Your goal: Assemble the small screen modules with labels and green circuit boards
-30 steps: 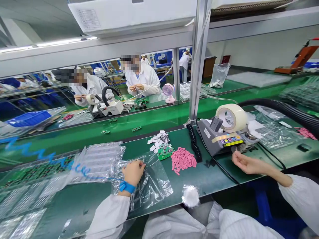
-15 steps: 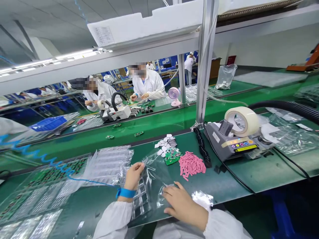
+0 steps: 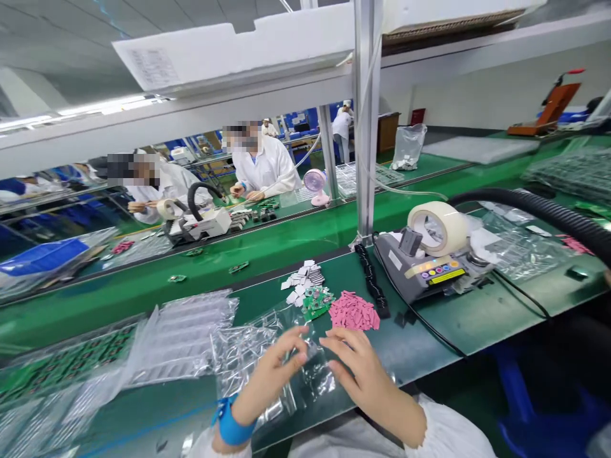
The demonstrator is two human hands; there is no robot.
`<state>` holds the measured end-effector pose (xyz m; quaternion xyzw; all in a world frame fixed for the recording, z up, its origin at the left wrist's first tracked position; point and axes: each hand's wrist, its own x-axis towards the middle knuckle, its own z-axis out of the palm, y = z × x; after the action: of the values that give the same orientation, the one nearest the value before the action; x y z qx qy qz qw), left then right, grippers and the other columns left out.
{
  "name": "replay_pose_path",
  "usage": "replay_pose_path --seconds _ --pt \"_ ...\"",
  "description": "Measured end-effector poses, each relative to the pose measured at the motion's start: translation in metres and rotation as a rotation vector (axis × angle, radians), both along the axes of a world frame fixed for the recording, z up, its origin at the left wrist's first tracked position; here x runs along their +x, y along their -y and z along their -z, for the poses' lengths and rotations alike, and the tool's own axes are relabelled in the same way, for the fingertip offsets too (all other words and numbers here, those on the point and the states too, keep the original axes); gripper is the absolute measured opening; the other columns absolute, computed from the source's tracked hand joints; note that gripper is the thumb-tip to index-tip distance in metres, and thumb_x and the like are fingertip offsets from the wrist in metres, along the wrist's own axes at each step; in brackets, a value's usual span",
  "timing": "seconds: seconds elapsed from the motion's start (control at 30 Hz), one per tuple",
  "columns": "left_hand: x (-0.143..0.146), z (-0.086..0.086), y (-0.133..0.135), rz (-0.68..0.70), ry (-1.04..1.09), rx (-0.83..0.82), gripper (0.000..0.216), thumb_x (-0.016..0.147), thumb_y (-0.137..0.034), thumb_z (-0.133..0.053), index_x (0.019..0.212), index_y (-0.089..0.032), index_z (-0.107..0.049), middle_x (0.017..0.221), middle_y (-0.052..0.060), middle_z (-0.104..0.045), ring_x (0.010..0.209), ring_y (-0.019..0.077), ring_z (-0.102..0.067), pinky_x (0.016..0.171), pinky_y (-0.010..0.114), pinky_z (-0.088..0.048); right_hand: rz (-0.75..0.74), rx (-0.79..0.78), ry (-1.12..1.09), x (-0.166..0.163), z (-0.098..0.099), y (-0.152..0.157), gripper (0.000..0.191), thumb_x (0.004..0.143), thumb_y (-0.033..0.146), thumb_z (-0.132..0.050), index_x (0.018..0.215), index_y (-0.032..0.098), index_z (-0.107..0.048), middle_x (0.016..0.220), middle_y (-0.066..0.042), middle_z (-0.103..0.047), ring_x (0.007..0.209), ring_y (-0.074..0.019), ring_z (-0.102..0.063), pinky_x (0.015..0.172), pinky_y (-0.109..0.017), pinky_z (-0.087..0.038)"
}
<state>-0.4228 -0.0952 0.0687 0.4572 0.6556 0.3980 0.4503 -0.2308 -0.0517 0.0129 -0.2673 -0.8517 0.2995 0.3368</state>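
Observation:
My left hand (image 3: 279,362), with a blue wrist strap (image 3: 233,420), hovers over the right side of a clear plastic tray (image 3: 243,350). Its fingers are curved and parted from the thumb, holding nothing visible. Opposite it, my right hand (image 3: 360,366) is open too, fingers stretched toward the left above shiny clear plastic film (image 3: 317,375). Whether the fingertips touch the film is hard to tell. Just beyond the hands lie a pile of pink strips (image 3: 354,312), some green circuit boards (image 3: 317,302) and white square pieces (image 3: 301,281).
A grey tape dispenser (image 3: 424,267) with a cream tape roll stands at right. Beside the pink pile runs a black strip (image 3: 371,280). Trays of circuit boards (image 3: 76,359) lie left. Past the green conveyor (image 3: 286,238), co-workers in white coats (image 3: 265,168) sit. A metal post (image 3: 365,159) rises ahead.
The view has swung to the right. My left hand has left the tray's upper edge and come closer to my right hand, its fingers parting. More of the plastic tray shows flat.

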Motion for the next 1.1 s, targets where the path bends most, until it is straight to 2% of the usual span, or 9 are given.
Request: replay_pose_path --seconds 0.07,0.13,0.23,0.3,0.43,0.6,0.7,0.93,1.1 --pt "0.025 0.003 0.000 0.151 0.121 -0.043 0.016 0.070 -0.034 -0.069 0.064 -0.019 -0.064 0.114 0.009 -0.063 0.119 0.0277 -0.046 0.100 0.039 -0.033 0.041 0.032 -0.023 0.015 -0.001 -0.002 0.023 0.091 0.021 -0.043 0.109 0.025 -0.056 0.109 -0.006 -0.055 0.101 -0.0215 -0.050 0.087 -0.041 -0.040" --pt "0.046 0.009 -0.003 0.210 0.405 -0.115 0.014 0.072 -0.030 -0.068 0.067 -0.018 -0.063 0.112 0.008 -0.063 0.113 0.0242 -0.051 0.097 0.037 -0.036 0.077 0.052 -0.037 0.030 0.002 -0.004 0.016 0.089 0.020 -0.044 0.094 0.024 -0.059 0.097 -0.004 -0.056 0.091 -0.0198 -0.051 0.081 -0.037 -0.042" --pt "0.072 0.023 -0.010 0.164 0.828 -0.238 0.014 0.070 -0.024 -0.071 0.070 -0.017 -0.059 0.094 0.004 -0.065 0.088 0.0177 -0.061 0.087 0.036 -0.043 0.145 0.058 -0.050 0.047 0.010 -0.003 0.016 0.089 0.018 -0.043 0.080 0.021 -0.056 0.085 -0.003 -0.053 0.082 -0.0175 -0.051 0.071 -0.032 -0.043" --pt "0.085 0.032 -0.016 0.116 0.936 -0.275 0.019 0.068 -0.024 -0.073 0.076 -0.018 -0.058 0.085 0.002 -0.065 0.076 0.0146 -0.063 0.081 0.035 -0.046 0.188 0.067 -0.053 0.056 0.014 -0.001 0.017 0.090 0.018 -0.042 0.077 0.020 -0.053 0.082 -0.003 -0.052 0.080 -0.0172 -0.050 0.069 -0.031 -0.043" --pt "0.106 0.043 -0.026 -0.004 1.030 -0.312 0.032 0.069 -0.022 -0.071 0.097 -0.018 -0.057 0.086 0.005 -0.068 0.077 0.0140 -0.065 0.081 0.030 -0.047 0.262 0.126 -0.036 0.070 0.021 -0.002 0.022 0.092 0.022 -0.037 0.077 0.021 -0.053 0.082 -0.002 -0.052 0.079 -0.0174 -0.051 0.075 -0.034 -0.043" --pt "0.114 0.045 -0.038 -0.197 1.056 -0.365 0.022 0.075 -0.011 -0.064 0.095 -0.013 -0.057 0.088 0.008 -0.070 0.079 0.0157 -0.067 0.083 0.030 -0.049 0.541 0.151 0.050 0.087 0.045 -0.036 0.026 0.093 0.034 -0.038 0.102 0.019 -0.057 0.095 -0.010 -0.053 0.087 -0.0245 -0.052 0.071 -0.038 -0.044" --pt "0.116 0.044 -0.044 -0.307 1.038 -0.405 0.015 0.077 -0.011 -0.061 0.091 -0.013 -0.058 0.079 0.005 -0.070 0.071 0.0139 -0.067 0.075 0.028 -0.050 0.693 0.154 0.124 0.091 0.065 -0.062 0.032 0.090 0.041 -0.042 0.102 0.016 -0.059 0.089 -0.013 -0.052 0.079 -0.0268 -0.050 0.065 -0.039 -0.041" --pt "0.132 0.025 -0.060 -0.366 1.054 -0.452 0.005 0.078 -0.015 -0.061 0.082 -0.011 -0.059 0.070 0.003 -0.069 0.065 0.0138 -0.066 0.066 0.027 -0.049 0.654 0.110 0.080 0.093 0.079 -0.074 0.021 0.087 0.036 -0.049 0.084 0.019 -0.061 0.087 -0.010 -0.055 0.079 -0.0262 -0.052 0.066 -0.039 -0.041" --pt "0.158 0.013 -0.087 -0.337 1.080 -0.445 0.006 0.080 -0.016 -0.059 0.075 -0.012 -0.059 0.065 0.003 -0.067 0.064 0.0140 -0.066 0.069 0.027 -0.048 0.605 -0.034 -0.129 0.117 0.075 -0.062 0.026 0.085 0.041 -0.051 0.093 0.019 -0.059 0.091 -0.010 -0.062 0.080 -0.0241 -0.059 0.070 -0.038 -0.049"
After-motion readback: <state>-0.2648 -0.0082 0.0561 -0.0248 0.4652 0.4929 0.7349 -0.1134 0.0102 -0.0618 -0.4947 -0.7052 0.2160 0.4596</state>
